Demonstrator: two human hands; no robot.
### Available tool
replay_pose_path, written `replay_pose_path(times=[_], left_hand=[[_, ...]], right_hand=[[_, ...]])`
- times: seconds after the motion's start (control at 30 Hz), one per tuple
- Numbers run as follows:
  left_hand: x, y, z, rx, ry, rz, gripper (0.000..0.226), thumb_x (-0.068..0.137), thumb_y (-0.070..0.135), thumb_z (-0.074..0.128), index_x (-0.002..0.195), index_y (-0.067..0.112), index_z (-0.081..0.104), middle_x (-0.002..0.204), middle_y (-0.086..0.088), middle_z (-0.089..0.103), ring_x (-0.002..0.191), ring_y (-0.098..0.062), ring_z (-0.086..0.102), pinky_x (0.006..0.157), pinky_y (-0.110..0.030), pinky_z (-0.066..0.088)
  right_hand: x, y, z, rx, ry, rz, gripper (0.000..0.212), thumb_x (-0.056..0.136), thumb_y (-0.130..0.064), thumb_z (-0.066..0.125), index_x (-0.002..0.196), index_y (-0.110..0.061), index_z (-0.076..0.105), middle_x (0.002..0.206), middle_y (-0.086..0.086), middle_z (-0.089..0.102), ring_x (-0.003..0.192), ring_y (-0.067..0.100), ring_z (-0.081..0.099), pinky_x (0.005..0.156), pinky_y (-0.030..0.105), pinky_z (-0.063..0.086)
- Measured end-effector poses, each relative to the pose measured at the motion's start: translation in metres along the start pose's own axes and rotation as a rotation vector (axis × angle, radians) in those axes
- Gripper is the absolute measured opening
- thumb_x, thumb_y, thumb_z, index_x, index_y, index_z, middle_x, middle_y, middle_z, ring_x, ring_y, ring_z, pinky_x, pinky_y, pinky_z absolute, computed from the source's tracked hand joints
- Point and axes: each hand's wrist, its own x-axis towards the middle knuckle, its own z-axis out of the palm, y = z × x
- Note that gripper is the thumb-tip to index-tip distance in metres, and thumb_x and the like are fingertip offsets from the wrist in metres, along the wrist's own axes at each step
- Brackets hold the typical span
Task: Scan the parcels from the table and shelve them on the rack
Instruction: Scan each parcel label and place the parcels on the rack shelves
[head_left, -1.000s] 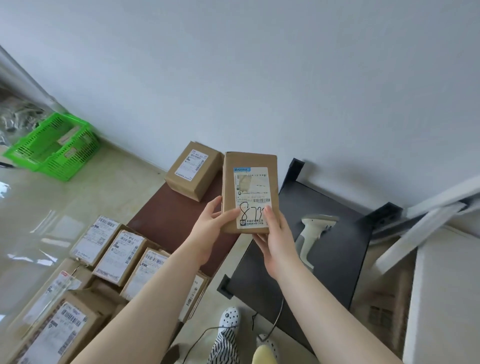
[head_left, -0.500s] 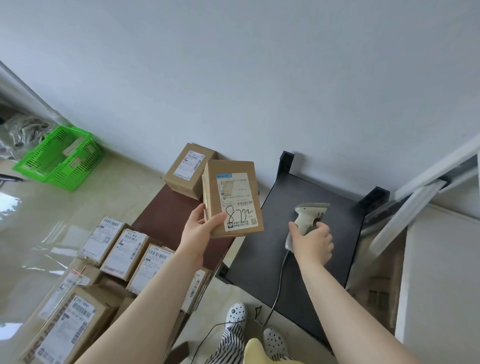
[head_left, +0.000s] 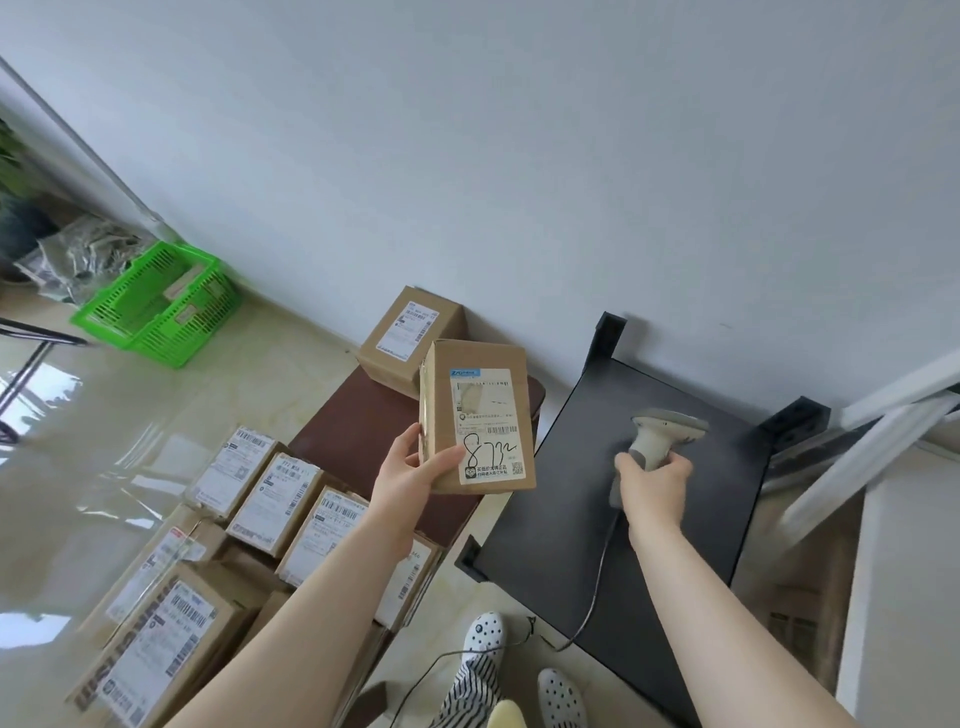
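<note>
One parcel (head_left: 478, 415) is held up in the air above the near end of the brown desk (head_left: 358, 426), label toward the camera. It is a plain brown cardboard box, taller than wide, with tape along its left edge. A white shipping label covers most of its front face: a blue strip at the top, a barcode across the middle, "8732" handwritten in black marker, and a small QR code at the lower right. The left hand (head_left: 410, 478) grips its lower left corner, thumb laid across the front face and fingers curled round the side.

To the right, the right hand (head_left: 652, 480) is closed round the handle of one scanner (head_left: 660, 434), pale grey, whose head is raised over the black desk (head_left: 613, 545). A cable (head_left: 597, 582) runs from the handle down across the black surface.

A second parcel (head_left: 413, 335) rests on the far end of the brown desk, against the wall, just behind the held one. On the floor left of the brown desk, at least six more labelled boxes (head_left: 275, 496) are packed close together. One green basket (head_left: 156, 304) stands on the floor by the wall, with items inside that cannot be made out. White rack (head_left: 883, 431) bars are seen at the right edge.
</note>
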Motion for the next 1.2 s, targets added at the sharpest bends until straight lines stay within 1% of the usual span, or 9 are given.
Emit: replay_pose_path(times=[0.07,0.17,0.27,0.4,0.53,0.77,0.93,1.07,1.2], left_hand=[[0.002,0.003,0.001,-0.004,0.010,0.007,0.078,0.083,0.029,0.081,0.150,0.029,0.041,0.116,0.000,0.074,0.101,-0.015,0.072,0.091,-0.029,0.042],[0.006,0.007,0.004,-0.016,0.019,0.017,0.079,0.083,0.028,0.081,0.151,0.028,0.041,0.116,-0.001,0.074,0.102,-0.016,0.072,0.093,-0.030,0.044],[0.008,0.010,0.007,-0.048,0.032,0.018,0.078,0.084,0.027,0.080,0.151,0.026,0.040,0.115,-0.001,0.074,0.101,-0.016,0.073,0.084,-0.024,0.045],[0.010,0.014,0.009,-0.090,0.062,0.026,0.080,0.084,0.027,0.081,0.152,0.025,0.039,0.116,0.000,0.073,0.102,-0.016,0.072,0.084,-0.024,0.044],[0.011,0.015,0.007,-0.105,0.073,0.035,0.081,0.084,0.026,0.081,0.153,0.025,0.038,0.117,-0.001,0.074,0.100,-0.015,0.073,0.083,-0.022,0.048],[0.005,0.016,0.005,-0.105,0.085,0.029,0.081,0.086,0.026,0.079,0.154,0.025,0.036,0.116,-0.001,0.073,0.092,-0.011,0.073,0.071,-0.017,0.044],[0.004,0.015,0.004,-0.105,0.086,0.027,0.080,0.086,0.026,0.079,0.153,0.025,0.036,0.120,-0.002,0.071,0.094,-0.011,0.072,0.070,-0.017,0.043],[0.006,0.011,0.003,-0.099,0.079,0.025,0.083,0.086,0.027,0.079,0.155,0.025,0.035,0.118,-0.002,0.073,0.098,-0.015,0.073,0.081,-0.022,0.045],[0.006,0.009,0.003,-0.101,0.073,0.022,0.083,0.085,0.028,0.080,0.155,0.025,0.035,0.121,-0.003,0.071,0.102,-0.016,0.072,0.078,-0.021,0.044]], right_hand=[[-0.014,-0.018,-0.006,0.237,-0.104,0.015,0.037,0.093,-0.022,0.059,0.126,-0.011,0.046,0.101,0.003,0.059,0.087,0.023,0.055,0.074,0.033,0.043],[-0.042,-0.043,-0.021,0.415,-0.375,0.040,0.020,0.100,-0.026,0.052,0.105,-0.008,0.060,0.076,0.005,0.062,0.064,0.017,0.052,0.062,0.030,0.042],[-0.070,-0.057,-0.028,0.378,-0.637,0.010,0.030,0.100,-0.032,0.053,0.097,-0.006,0.067,0.071,0.006,0.061,0.059,0.017,0.050,0.064,0.031,0.042],[-0.090,-0.065,-0.029,0.305,-0.803,0.012,0.032,0.099,-0.033,0.054,0.096,-0.004,0.066,0.073,0.009,0.060,0.057,0.016,0.049,0.061,0.029,0.043],[-0.096,-0.066,-0.027,0.253,-0.845,-0.028,0.029,0.098,-0.032,0.055,0.097,-0.003,0.060,0.072,0.008,0.058,0.055,0.015,0.047,0.060,0.028,0.044],[-0.098,-0.065,-0.027,0.194,-0.857,-0.079,0.039,0.080,-0.041,0.058,0.096,-0.005,0.059,0.071,0.007,0.057,0.055,0.015,0.046,0.058,0.028,0.043],[-0.099,-0.062,-0.028,0.248,-0.883,-0.038,0.041,0.082,-0.041,0.062,0.101,-0.005,0.060,0.072,0.006,0.058,0.056,0.015,0.047,0.060,0.028,0.043],[-0.100,-0.061,-0.027,0.306,-0.883,-0.021,0.049,0.091,-0.038,0.061,0.114,0.005,0.060,0.074,0.006,0.058,0.058,0.014,0.048,0.062,0.028,0.044],[-0.098,-0.060,-0.025,0.302,-0.779,-0.042,0.035,0.097,-0.033,0.056,0.107,0.000,0.060,0.077,0.007,0.060,0.058,0.014,0.051,0.062,0.029,0.044]])
